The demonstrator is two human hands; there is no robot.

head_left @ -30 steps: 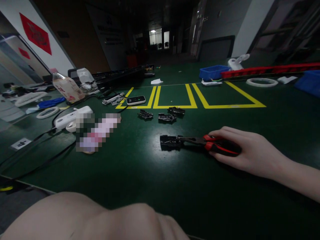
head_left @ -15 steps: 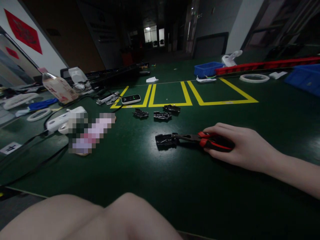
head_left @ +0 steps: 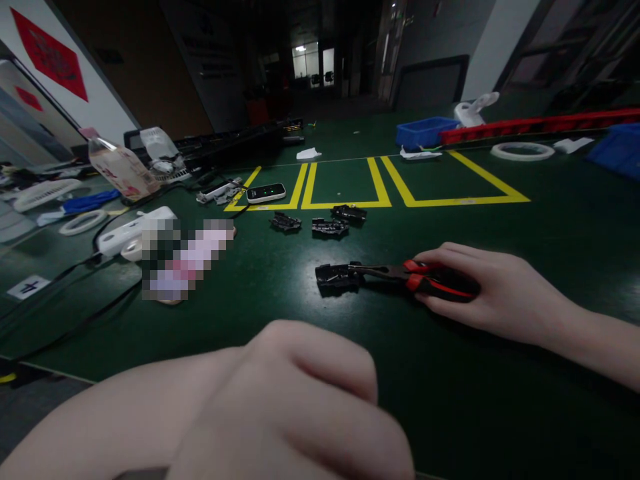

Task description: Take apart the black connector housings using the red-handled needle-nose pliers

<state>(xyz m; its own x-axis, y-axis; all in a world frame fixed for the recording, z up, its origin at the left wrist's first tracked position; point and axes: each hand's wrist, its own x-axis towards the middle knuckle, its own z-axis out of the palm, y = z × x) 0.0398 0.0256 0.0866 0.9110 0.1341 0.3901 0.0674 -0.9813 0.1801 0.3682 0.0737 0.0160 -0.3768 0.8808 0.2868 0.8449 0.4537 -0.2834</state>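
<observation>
My right hand (head_left: 493, 287) is wrapped round the red-and-black handles of a pair of long-nose pliers (head_left: 406, 272). The jaws reach left and meet the right end of a black plastic part (head_left: 336, 279) lying on the green table; whether they grip it I cannot tell. Large and close to the camera, my left hand (head_left: 300, 407) is closed with its fingers curled under, above the near side of the table. Anything inside it is hidden. Behind the worked part lie similar black parts (head_left: 330, 227), several centimetres apart from the pliers.
Yellow tape outlines (head_left: 345, 204) mark the green table (head_left: 450, 400). On the left are a pixelated phone-like object (head_left: 193, 263), a white power strip (head_left: 137, 230), cables and a bottle (head_left: 120, 170). Blue bins (head_left: 425, 133) and a tape roll (head_left: 523, 151) stand at the back right.
My left hand has risen further into view from the bottom edge, its curled fingers now showing. The pliers stay at the black part's right end. The whole view has shifted slightly.
</observation>
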